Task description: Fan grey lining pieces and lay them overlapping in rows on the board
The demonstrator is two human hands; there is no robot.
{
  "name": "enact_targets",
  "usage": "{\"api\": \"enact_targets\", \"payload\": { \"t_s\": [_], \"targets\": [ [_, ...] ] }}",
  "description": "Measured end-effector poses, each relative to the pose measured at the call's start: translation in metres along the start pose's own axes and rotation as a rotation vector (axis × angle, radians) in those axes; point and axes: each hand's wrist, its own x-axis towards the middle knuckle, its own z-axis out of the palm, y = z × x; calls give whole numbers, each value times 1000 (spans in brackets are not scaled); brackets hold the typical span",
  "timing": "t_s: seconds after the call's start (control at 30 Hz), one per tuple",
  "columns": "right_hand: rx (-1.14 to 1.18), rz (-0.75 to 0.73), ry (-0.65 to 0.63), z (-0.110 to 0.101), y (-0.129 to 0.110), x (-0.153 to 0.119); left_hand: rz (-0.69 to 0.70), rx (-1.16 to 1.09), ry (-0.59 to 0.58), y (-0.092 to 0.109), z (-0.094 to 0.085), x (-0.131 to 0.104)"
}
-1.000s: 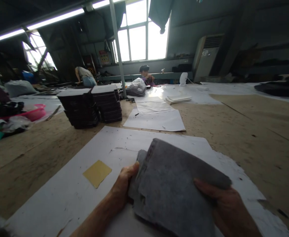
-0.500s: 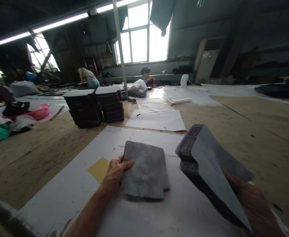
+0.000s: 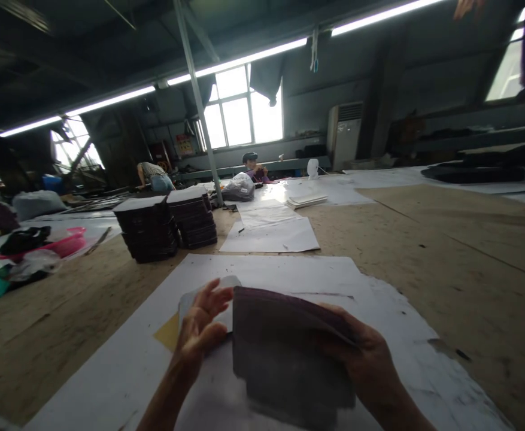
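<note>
My right hand [image 3: 356,347] grips a thick stack of dark fabric pieces [image 3: 289,353] by its right side, tilted up above the white paper [image 3: 208,395]. At the stack's left edge, my left hand [image 3: 202,326] has its fingers spread, with nothing held in them. A light grey piece [image 3: 230,281] shows partly behind my left hand. Beside it, a yellow card [image 3: 167,333] lies on the paper, partly covered.
Two tall stacks of dark pieces [image 3: 148,230] stand at the back left. A pink basin [image 3: 69,241], a metal post [image 3: 199,114], a plastic bag [image 3: 239,188] and white sheets [image 3: 307,200] are further off. Two people are in the background.
My left hand has let go of the grey piece and opened. My right hand has brought the thick stack leftward, in front of me. The view has tilted upward and turned right.
</note>
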Motion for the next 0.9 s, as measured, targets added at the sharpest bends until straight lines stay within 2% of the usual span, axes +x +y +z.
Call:
{"api": "enact_targets", "payload": {
  "t_s": [0.03, 0.07, 0.13, 0.2, 0.27, 0.33, 0.43, 0.5, 0.53, 0.6, 0.67, 0.7, 0.73, 0.77, 0.8, 0.9],
  "targets": [
    [-37, -60, -1, 1, -3, -3, -50, -79, -94, 4, 8, -4],
    [-57, -111, 12, 3, -6, -7, -113, -95, -137, 7, 15, -7],
    [-55, -161, 52, 6, -12, -12, -202, -35, -133, 13, 28, -13],
    [25, -85, 45, 8, -16, -16, -219, 20, -87, 17, 36, -21],
    [196, 120, -66, 9, -19, -16, -179, 90, -58, 21, 38, -31],
    [405, 292, -194, 8, -20, -14, -62, 220, -11, 26, 37, -43],
    [540, 312, -298, 7, -21, -14, 114, 343, 20, 36, 33, -60],
    [430, 205, -252, 7, -20, -19, 44, 259, 24, 41, 31, -68],
    [305, 98, -192, 7, -19, -22, -64, 154, 29, 43, 31, -69],
    [8, -233, -88, 8, -17, -29, -344, -127, 57, 45, 32, -70],
    [-192, -561, -96, 8, -14, -33, -569, -356, 60, 45, 35, -69],
    [-223, -647, -115, 8, -14, -34, -621, -389, 55, 45, 36, -70],
    [-218, -645, -128, 9, -14, -34, -620, -349, 49, 46, 37, -71],
    [-178, -552, -136, 9, -14, -33, -562, -247, 49, 47, 38, -72],
    [-103, -387, -155, 10, -15, -31, -453, -107, 64, 49, 39, -75],
    [235, 183, -343, 10, -18, -26, 0, 267, 111, 55, 39, -81]
  ]
}}
